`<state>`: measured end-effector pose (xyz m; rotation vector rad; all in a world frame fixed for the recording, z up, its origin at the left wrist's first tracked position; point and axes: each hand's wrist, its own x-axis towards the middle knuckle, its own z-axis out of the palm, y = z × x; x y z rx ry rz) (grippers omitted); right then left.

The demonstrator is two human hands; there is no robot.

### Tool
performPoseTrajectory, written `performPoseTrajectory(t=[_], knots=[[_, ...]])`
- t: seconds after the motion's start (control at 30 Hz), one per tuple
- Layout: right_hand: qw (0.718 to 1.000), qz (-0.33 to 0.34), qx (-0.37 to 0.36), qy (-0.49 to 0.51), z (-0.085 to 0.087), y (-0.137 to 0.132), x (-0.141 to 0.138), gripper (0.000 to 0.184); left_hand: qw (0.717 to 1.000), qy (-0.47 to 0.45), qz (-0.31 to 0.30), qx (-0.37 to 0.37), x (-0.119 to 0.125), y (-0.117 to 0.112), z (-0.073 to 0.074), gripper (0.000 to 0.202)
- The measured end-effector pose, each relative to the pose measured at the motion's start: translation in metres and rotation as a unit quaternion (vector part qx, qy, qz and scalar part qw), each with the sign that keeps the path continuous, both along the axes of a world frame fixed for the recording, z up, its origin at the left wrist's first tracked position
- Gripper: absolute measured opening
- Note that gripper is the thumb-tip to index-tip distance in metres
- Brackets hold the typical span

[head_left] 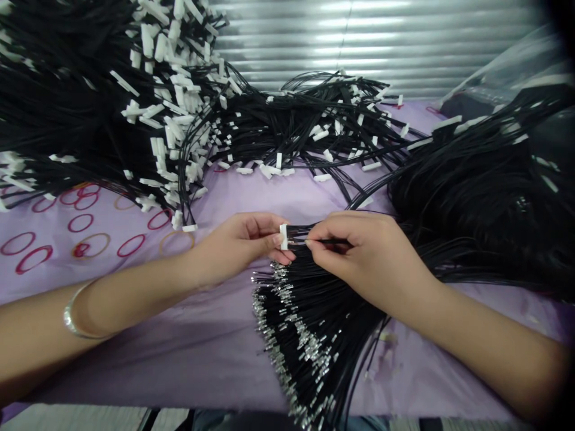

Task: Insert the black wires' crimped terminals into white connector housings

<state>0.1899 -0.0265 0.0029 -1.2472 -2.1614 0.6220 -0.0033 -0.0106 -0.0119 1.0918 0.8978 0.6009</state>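
My left hand [256, 239] pinches a small white connector housing [283, 237] between thumb and fingers. Several black wires run out of the housing's right side. Close by on the right, my right hand [345, 242] grips a black wire [335, 241] between thumb and forefinger, its tip pointing at the housing. Whether that tip sits inside the housing I cannot tell. Under both hands a fan of loose black wires [332, 311] with shiny metal terminals [291, 311] spreads toward the table's front edge.
A large heap of black cables with white connectors [175, 120] rises at the left. More cables [287, 126] lie along the back, and a dark wire bundle [485, 191] fills the right. Red and yellow rubber bands [81, 222] are scattered on the purple tablecloth [179, 353].
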Motion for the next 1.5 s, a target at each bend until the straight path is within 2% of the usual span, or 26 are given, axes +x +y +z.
performPoseTrajectory(t=[0.33, 0.57, 0.87, 1.07, 1.27, 1.3, 1.4, 1.5], knots=[[1.000, -0.003, 0.030, -0.003, -0.001, -0.003, -0.001, 0.012, 0.999, -0.019, 0.011, -0.026, -0.001, 0.000, -0.001, 0.014], [1.000, 0.004, 0.027, -0.015, -0.008, -0.003, -0.001, 0.009, 0.997, -0.053, 0.020, -0.054, 0.001, 0.000, -0.003, 0.012], [0.999, -0.026, -0.039, -0.015, -0.015, -0.001, -0.002, 0.015, 0.997, -0.067, 0.011, -0.049, 0.001, -0.002, -0.006, 0.008], [0.999, -0.020, -0.043, -0.013, -0.027, 0.002, -0.003, 0.014, 0.997, -0.055, 0.020, -0.044, 0.002, 0.001, -0.008, 0.009], [0.999, -0.016, -0.019, -0.041, -0.010, -0.006, -0.005, 0.013, 0.996, -0.050, 0.019, -0.065, 0.002, -0.002, -0.002, 0.018], [0.998, -0.022, -0.018, -0.056, -0.008, -0.005, -0.006, 0.012, 0.999, -0.019, 0.026, -0.042, 0.002, 0.000, -0.001, 0.018], [0.995, -0.031, -0.005, -0.097, -0.007, -0.002, -0.008, 0.009, 0.999, 0.038, 0.017, -0.023, 0.002, 0.005, 0.000, 0.018], [0.993, -0.023, 0.029, -0.113, -0.008, -0.003, -0.008, 0.005, 0.998, 0.056, 0.016, -0.017, 0.002, 0.005, 0.001, 0.016]])
